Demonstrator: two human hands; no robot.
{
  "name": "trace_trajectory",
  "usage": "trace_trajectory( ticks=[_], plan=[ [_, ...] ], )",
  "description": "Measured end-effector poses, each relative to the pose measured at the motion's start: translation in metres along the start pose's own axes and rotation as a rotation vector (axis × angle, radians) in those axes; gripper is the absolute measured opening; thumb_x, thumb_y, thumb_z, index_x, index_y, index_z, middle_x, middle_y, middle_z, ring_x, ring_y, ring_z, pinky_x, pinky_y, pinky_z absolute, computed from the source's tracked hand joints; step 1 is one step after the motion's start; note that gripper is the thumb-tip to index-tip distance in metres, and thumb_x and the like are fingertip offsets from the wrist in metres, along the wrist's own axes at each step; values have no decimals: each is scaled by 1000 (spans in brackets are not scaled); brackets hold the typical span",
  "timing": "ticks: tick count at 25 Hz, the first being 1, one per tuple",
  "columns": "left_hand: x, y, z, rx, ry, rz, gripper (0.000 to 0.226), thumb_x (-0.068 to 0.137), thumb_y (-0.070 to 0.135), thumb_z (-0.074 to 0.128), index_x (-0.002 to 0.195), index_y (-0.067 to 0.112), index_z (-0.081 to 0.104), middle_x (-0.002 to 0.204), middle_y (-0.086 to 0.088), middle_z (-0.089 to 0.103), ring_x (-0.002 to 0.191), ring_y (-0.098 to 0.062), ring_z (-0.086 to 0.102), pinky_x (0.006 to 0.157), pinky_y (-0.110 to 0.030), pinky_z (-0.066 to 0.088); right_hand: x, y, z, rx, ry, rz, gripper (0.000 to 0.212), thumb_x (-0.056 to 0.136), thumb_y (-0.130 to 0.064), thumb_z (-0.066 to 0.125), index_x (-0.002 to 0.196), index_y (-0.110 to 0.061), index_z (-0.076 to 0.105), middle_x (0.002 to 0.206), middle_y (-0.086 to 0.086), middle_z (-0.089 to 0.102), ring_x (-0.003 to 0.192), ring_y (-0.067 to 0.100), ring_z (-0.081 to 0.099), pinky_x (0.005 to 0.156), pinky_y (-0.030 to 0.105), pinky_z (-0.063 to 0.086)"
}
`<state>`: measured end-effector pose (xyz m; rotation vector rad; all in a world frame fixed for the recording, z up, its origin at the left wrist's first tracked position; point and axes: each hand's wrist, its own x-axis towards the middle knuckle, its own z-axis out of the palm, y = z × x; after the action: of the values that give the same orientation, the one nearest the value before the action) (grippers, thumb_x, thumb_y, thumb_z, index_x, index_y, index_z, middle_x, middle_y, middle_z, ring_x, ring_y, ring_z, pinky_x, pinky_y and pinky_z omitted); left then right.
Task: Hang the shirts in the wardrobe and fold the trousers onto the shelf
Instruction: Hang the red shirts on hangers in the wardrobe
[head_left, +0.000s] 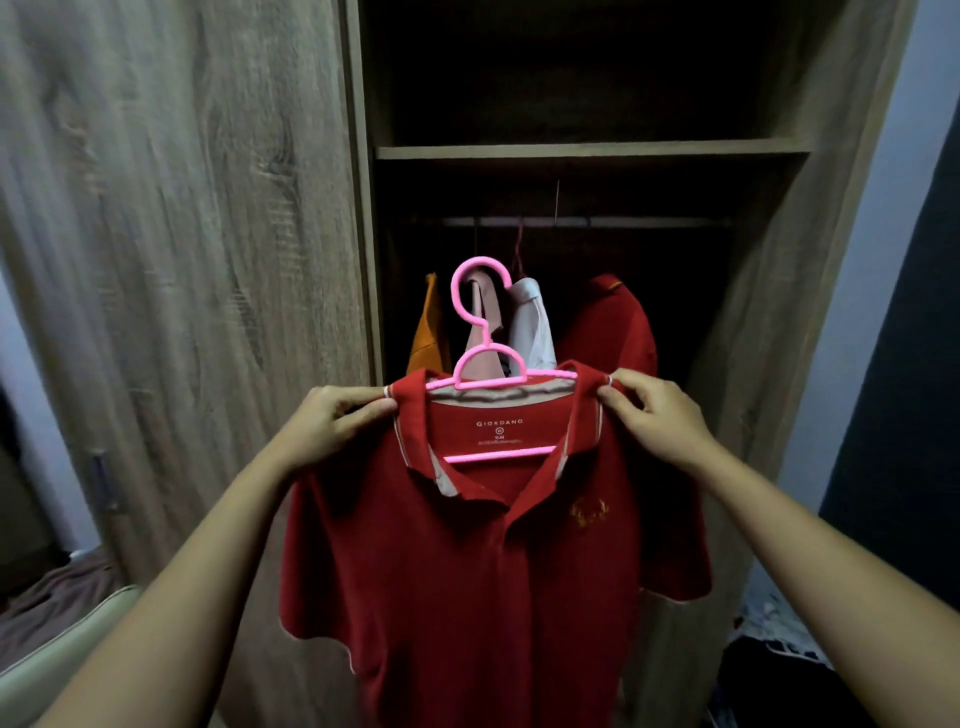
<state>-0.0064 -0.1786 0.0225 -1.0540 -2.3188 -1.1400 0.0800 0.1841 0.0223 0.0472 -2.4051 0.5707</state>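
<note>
A red polo shirt (483, 571) hangs on a pink plastic hanger (480, 332) in front of the open wardrobe (587, 150). My left hand (337, 421) pinches the shirt's left shoulder by the collar. My right hand (654, 415) pinches the right shoulder. The hanger's hook stands up free, below the wardrobe rail (582, 222). On that rail hang an orange shirt (428, 332), a pale pink one (485, 306), a white one (532, 322) and another red one (613, 322).
A wooden shelf (592, 150) crosses the wardrobe above the rail; the space over it is dark. The wardrobe door (182, 260) stands on the left. A brown cloth (57, 592) lies at lower left and patterned fabric (774, 618) at lower right.
</note>
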Motion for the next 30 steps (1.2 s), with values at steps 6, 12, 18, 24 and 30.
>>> trace_trajectory(
  ticks=[6,12,18,24,30],
  plan=[
    [-19,-20,18,52,112,-1,22,89,34,59,85,55,63,86,32,66,81,17,58,74,-10,44,-5,-2,4,-49,39,60,24,86,-56,50,92,-36,62,66,-10,58,72,16,57,66,30,41],
    [-8,-15,24,34,185,13,15,91,22,60,99,25,72,86,44,62,87,20,57,80,-9,44,1,-2,-3,-36,-117,-36,19,92,-47,46,91,-30,55,73,-10,59,80,18,60,73,36,46],
    [-24,-47,12,-25,158,-175,12,75,47,72,86,49,66,82,30,68,77,13,59,75,-12,46,0,13,6,77,10,89,22,88,-49,52,99,-33,62,92,-1,69,89,21,63,84,43,49],
    [-51,-93,-1,245,-272,-560,37,66,43,80,69,9,66,58,6,60,63,-12,56,50,-19,41,4,11,-14,71,1,92,31,82,-60,46,101,-40,60,93,-9,67,95,20,62,89,46,47],
    [-18,-23,-19,-299,-261,-344,67,63,14,62,129,21,53,112,8,68,104,-6,61,85,-18,47,7,-3,-10,110,-33,66,25,74,-69,40,82,-52,56,84,1,68,83,20,63,85,45,48]
  ],
)
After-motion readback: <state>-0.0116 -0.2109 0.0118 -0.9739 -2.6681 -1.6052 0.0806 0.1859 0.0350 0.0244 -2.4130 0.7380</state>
